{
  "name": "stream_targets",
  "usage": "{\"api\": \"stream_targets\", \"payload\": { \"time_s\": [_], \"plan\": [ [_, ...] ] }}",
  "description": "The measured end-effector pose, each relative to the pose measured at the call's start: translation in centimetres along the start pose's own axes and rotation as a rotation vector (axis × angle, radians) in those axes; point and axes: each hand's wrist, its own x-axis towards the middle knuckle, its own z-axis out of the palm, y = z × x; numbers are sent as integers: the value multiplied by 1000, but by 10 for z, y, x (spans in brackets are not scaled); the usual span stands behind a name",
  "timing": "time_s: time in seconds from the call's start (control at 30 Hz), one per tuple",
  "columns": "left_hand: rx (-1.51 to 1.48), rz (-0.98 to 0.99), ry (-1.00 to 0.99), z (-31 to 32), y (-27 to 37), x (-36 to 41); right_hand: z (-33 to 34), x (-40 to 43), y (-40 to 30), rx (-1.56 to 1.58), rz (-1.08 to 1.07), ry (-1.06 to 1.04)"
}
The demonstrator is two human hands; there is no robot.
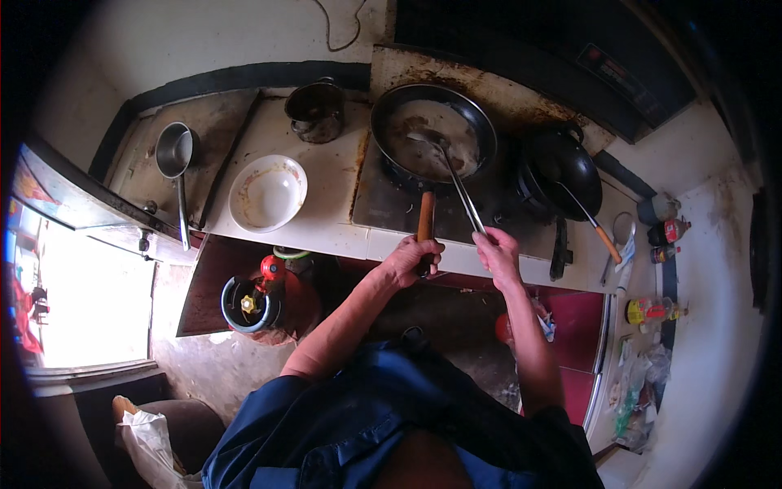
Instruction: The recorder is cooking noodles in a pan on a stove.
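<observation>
A dark frying pan (pixel 486 122) stands on the left side of the stove (pixel 391 211), with a pale brownish liquid (pixel 458 122) spread over its bottom. My left hand (pixel 411 260) grips its brown wooden handle (pixel 426 214) close to the end. In my right hand (pixel 500 253) is the long metal handle of a ladle or spatula (pixel 461 186); its head rests in the liquid near the pan's middle. To the left of the pan a white bowl (pixel 269 192) with a patterned, stained inside sits on the counter.
Right of the pan stands a black wok (pixel 562 174) holding a wooden-handled utensil (pixel 589 220). A dark pot (pixel 314 113) and a metal saucepan (pixel 175 150) are on the left counter (pixel 342 226). Below is a gas cylinder (pixel 293 305); bottles (pixel 669 232) line the right side. A range hood (pixel 537 55) hangs overhead.
</observation>
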Motion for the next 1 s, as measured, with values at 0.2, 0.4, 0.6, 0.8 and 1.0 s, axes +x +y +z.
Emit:
{"api": "stream_targets", "payload": {
  "time_s": [0.2, 0.4, 0.6, 0.8, 1.0],
  "plan": [
    [-8, -1, -11, -1, -1, 1, 19, 25, -20, -352, -265, 41],
    [-2, -3, -4, 1, 1, -1, 0, 20, -24, -551, -338, 105],
    [-2, 1, -5, -2, 1, -1, -24, 5, -32, -460, -103, 73],
    [-7, -4, 2, 0, -1, 1, -26, 29, -45, -821, -256, 168],
    [-3, 13, 7, 0, -1, 1, 3, 35, -64, -1039, -271, 204]
  ]
}}
